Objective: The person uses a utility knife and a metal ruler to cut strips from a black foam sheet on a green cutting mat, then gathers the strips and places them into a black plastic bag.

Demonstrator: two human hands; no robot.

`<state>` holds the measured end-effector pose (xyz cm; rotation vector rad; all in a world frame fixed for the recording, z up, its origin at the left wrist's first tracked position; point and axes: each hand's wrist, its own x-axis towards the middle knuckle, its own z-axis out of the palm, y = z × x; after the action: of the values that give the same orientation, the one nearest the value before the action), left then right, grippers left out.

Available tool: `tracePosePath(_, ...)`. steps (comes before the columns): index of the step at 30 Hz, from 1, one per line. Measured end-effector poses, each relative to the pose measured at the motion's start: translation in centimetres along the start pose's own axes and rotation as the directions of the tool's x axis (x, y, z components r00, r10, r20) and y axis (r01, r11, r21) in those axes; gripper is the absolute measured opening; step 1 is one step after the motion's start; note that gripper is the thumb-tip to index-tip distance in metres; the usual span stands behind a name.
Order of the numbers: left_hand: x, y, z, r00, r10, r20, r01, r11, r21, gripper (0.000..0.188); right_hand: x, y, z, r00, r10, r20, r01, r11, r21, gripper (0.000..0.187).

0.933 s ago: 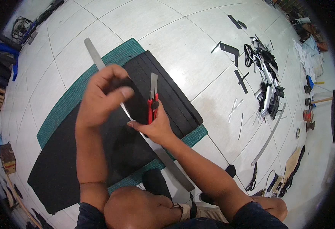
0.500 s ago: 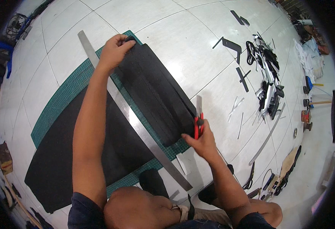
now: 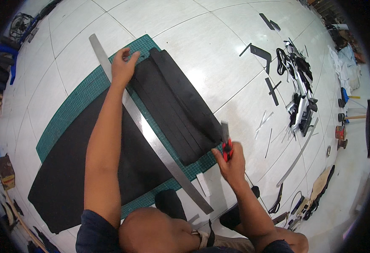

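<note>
My left hand (image 3: pixel 124 67), thumb and fingers apart, is empty just off the far left corner of the layered black fabric strips (image 3: pixel 174 105). Those strips lie on a green cutting mat (image 3: pixel 69 107), partly over its right edge. In my right hand (image 3: pixel 232 164) is a red-and-black utility knife (image 3: pixel 227 147), its blade pointing away from me. It is beside the near right corner of the strips; whether it touches them I cannot tell. A long steel ruler (image 3: pixel 151 137) runs diagonally between the strips and a large black sheet (image 3: pixel 73 168), and my left forearm passes over both ruler and sheet.
A small white block (image 3: pixel 202 184) sits by the mat's near edge. On the tiled floor to the right are a heap of black and silver scraps (image 3: pixel 299 97), loose offcuts (image 3: pixel 261 55) and a thin grey strip (image 3: pixel 299 156). My knee (image 3: pixel 151 230) is close below the mat.
My left hand has let go of the strips' far corner and drawn slightly back. My right hand has moved a little nearer to me and right with the knife. The strips' top layer has shifted.
</note>
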<state>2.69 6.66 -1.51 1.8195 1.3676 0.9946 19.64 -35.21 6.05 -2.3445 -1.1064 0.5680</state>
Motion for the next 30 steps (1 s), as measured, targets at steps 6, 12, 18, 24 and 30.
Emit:
tracePosePath(6, -7.0, -3.6, -6.8, 0.994, 0.110, 0.019, -0.110, 0.929, 0.355, 0.049, -7.6, 0.8, 3.6, 0.907, 0.052, 0.418, -0.156, 0.963, 0.220, 0.044)
tracePosePath(12, -11.2, -6.0, -7.3, 0.982, 0.073, 0.176, -0.159, 0.821, 0.548, 0.060, -11.8, 0.1, 6.5, 0.901, -0.156, 0.405, 0.150, 0.988, 0.048, 0.044)
tracePosePath(18, -11.8, -5.9, -7.3, 0.983, 0.077, 0.164, -0.149, 0.861, 0.487, 0.064, -13.0, 1.0, 8.4, 0.902, -0.208, 0.379, 0.243, 0.969, -0.045, 0.051)
tracePosePath(24, -11.0, -6.3, -8.8, 0.971, 0.055, 0.232, -0.153, 0.890, 0.429, 0.065, -13.5, 0.3, 7.7, 0.875, -0.188, 0.446, 0.204, 0.979, 0.013, 0.054)
tracePosePath(30, -10.5, -5.5, -10.4, 0.953, -0.035, 0.301, -0.087, 0.921, 0.381, 0.065, -14.2, 0.4, 7.8, 0.877, -0.194, 0.440, 0.187, 0.980, 0.060, 0.052)
